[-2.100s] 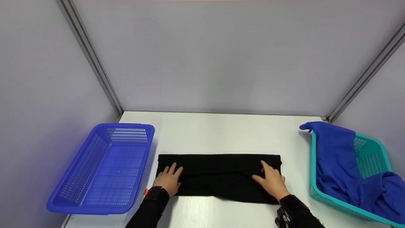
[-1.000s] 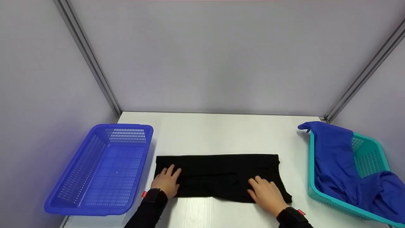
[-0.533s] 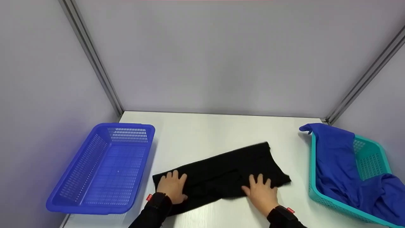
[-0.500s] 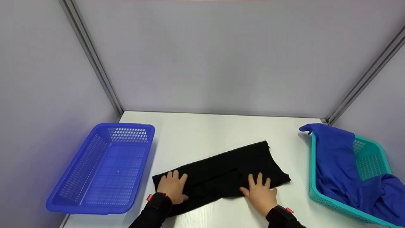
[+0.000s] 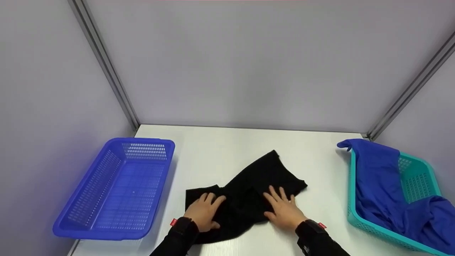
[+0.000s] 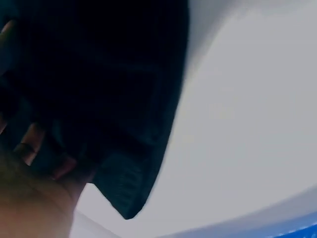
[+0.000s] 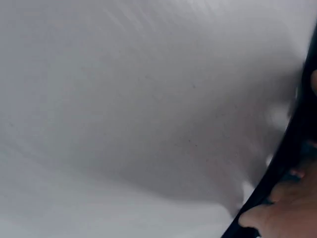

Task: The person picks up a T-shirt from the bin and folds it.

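White desk [image 5: 227, 149] between grey partition walls. Head view: we rest our left hand [image 5: 203, 212] and right hand [image 5: 282, 209] flat on a black garment [image 5: 256, 185], fingers spread and straight, pressing it down. The garment lies bunched at the desk's near middle, one end angled away. Blue basket [image 5: 117, 188] to the left; teal basket [image 5: 412, 199] to the right, blue cloth [image 5: 376, 177] draped over its rim. Left wrist view: garment [image 6: 99, 89] over the desk, our fingers [image 6: 29, 144] on its fabric. Right wrist view: mostly desk [image 7: 148, 99]; garment edge [image 7: 292, 148] beside our fingers [image 7: 272, 210].
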Tool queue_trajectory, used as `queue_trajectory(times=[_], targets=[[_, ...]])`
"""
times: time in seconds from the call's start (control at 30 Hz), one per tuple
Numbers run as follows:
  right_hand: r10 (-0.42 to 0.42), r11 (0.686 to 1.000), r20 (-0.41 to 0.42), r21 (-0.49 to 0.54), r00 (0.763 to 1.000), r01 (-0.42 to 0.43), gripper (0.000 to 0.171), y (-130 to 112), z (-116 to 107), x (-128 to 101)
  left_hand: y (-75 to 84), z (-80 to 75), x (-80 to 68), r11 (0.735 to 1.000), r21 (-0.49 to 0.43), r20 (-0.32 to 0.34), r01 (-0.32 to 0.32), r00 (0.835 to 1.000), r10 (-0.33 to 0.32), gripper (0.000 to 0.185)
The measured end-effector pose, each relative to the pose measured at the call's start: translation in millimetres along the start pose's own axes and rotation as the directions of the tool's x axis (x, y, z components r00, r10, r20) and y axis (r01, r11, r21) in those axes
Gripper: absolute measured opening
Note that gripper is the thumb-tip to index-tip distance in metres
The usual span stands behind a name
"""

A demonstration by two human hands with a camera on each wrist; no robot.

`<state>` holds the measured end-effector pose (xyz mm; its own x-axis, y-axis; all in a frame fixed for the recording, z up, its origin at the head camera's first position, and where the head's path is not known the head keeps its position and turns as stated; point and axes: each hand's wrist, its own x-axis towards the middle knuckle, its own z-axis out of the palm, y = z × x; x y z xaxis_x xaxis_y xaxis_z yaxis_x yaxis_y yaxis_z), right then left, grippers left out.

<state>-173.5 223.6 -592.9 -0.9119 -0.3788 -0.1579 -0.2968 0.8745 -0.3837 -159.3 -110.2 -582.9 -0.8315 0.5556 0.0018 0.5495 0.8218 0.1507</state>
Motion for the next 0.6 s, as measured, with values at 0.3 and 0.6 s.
queue_trajectory(times=[0.3, 0.6], targets=[[-0.406, 0.909, -0.024, 0.098, 0.914, 0.406, 0.076, 2, 6, 15, 22.7, 12.8, 17.2, 0.964, 0.144, -0.033, -0.222, 0.973, 0.229, 0.101], [-0.001, 0.985, -0.324, -0.165, 0.946, -0.055, 0.049, -17, 8, 14, 56.8, 37.3, 42.4, 0.980, 0.192, -0.041, -0.043, 0.998, 0.052, 0.096]])
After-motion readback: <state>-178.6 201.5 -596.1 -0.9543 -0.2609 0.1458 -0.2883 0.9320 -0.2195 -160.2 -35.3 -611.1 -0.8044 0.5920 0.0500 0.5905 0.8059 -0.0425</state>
